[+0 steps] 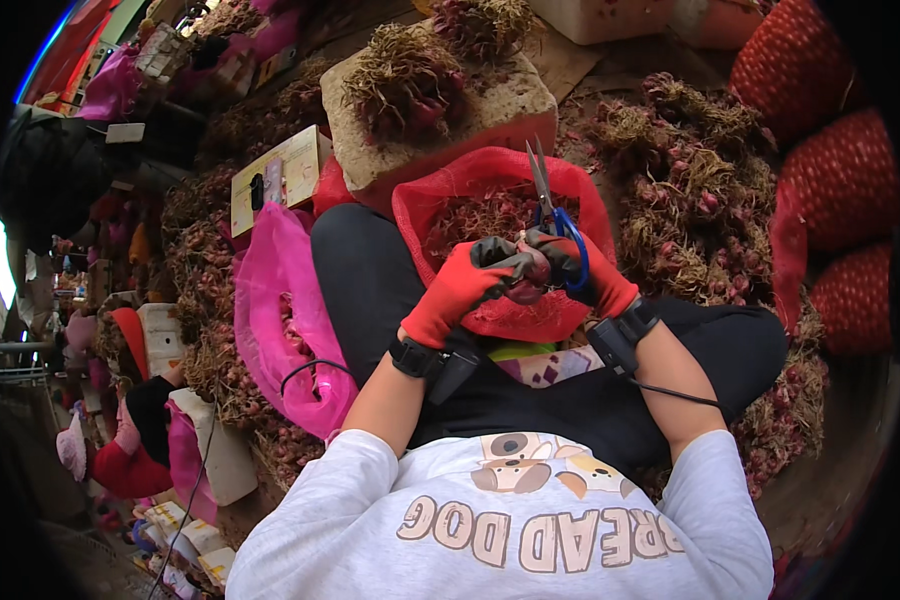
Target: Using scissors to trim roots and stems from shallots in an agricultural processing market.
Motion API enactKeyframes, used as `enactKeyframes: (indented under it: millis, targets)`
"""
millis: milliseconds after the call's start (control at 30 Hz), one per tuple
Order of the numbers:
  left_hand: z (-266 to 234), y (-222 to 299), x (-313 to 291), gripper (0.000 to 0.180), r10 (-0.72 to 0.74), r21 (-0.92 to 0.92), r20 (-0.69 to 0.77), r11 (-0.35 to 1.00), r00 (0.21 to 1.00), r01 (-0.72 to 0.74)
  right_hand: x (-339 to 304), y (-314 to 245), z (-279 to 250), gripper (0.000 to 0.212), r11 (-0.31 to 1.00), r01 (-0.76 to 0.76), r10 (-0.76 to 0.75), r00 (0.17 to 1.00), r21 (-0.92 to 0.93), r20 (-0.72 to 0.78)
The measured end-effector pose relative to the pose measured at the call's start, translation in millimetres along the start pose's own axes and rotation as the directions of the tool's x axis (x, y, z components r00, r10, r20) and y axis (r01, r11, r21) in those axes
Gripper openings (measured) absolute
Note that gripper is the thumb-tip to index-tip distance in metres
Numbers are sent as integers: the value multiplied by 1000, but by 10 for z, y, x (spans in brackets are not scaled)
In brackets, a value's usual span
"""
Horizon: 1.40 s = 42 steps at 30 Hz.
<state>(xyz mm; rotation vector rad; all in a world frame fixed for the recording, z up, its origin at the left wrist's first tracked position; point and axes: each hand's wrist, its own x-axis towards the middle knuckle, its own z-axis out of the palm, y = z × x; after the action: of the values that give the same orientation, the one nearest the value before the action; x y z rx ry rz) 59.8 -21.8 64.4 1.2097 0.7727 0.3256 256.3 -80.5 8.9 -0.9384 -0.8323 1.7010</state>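
Note:
Both my hands wear red gloves with dark grey fingers. My left hand (475,278) is closed around a purple-red shallot (532,278), with its thumb and fingers pinching it. My right hand (580,268) grips a pair of scissors (542,188) with blue handles, the metal blades pointing up and away from me. Its fingertips meet the shallot beside the left hand. Below both hands sits a red mesh bag (415,205), its mouth spread wide, with shallots and dry trimmings inside. Whether the blades are slightly apart is hard to judge.
A foam block (510,110) beyond the bag carries shallot bunches (405,80). A heap of dry-rooted shallots (685,190) lies to the right, beside filled red mesh sacks (840,180). On the left are a pink mesh bag (270,300), a cardboard box (300,165) and other people.

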Motion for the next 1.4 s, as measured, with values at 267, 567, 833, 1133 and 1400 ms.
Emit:
enactKeyframes:
  millis: [267, 567, 833, 1133, 1400]
  targets:
    - [-68, -108, 55, 17, -16, -202, 50, 979, 999, 26, 9, -98, 116, 18, 993, 39, -62, 974, -109, -216]
    - [-4, -228, 125, 18, 350, 454, -93, 848, 932, -274, -37, -100, 50, 24, 884, 317, -303, 948, -344, 95]
    - [-89, -102, 94, 25, 66, -132, -13, 989, 998, -67, 20, 21, -39, 26, 943, 290, -280, 957, -166, 81]
    - [-466, 135, 380, 20, -278, 254, 334, 947, 901, 198, -24, -36, 41, 28, 975, 96, -98, 995, -200, 0]
    - [-219, -80, 372, 10, -125, 84, 150, 990, 981, 113, -50, -91, 16, 27, 997, -35, 31, 998, -71, -59]
